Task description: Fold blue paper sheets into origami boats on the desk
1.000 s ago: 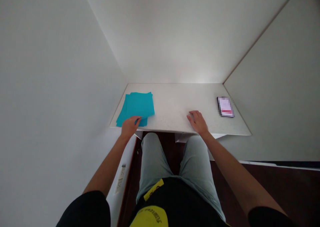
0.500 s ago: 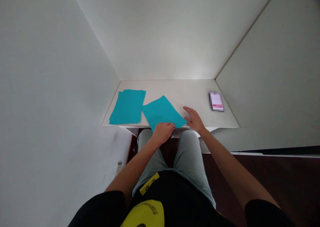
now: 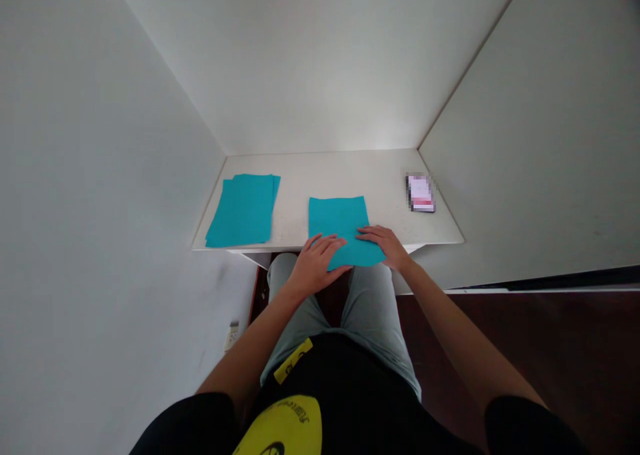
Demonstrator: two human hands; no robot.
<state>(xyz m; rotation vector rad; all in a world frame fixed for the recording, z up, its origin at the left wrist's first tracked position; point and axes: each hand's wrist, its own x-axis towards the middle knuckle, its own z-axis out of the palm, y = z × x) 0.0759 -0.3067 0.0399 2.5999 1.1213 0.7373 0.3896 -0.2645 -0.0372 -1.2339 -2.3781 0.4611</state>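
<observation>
A single turquoise sheet of paper [image 3: 340, 213] lies squared to me in the middle of the white table, its near part hanging past the front edge. My left hand [image 3: 316, 263] rests on its near left side, fingers stretched across the paper and thumb apart along the lower edge. On the right side, my right hand [image 3: 387, 243] lays its extended fingers flat on the sheet; its thumb is hidden. A stack of similar turquoise sheets [image 3: 243, 211] sits at the left end of the table, untouched.
A phone [image 3: 421, 193] with a blurred-out screen lies at the right end of the white table [image 3: 320, 171]. Walls enclose the table at the left, back and right. My knees are under the front edge. A wall socket [image 3: 231, 335] shows low on the left.
The single sheet has turned from a slant to square and shifted right, away from the stack. My right hand has come onto it; my left hand's fingers have spread.
</observation>
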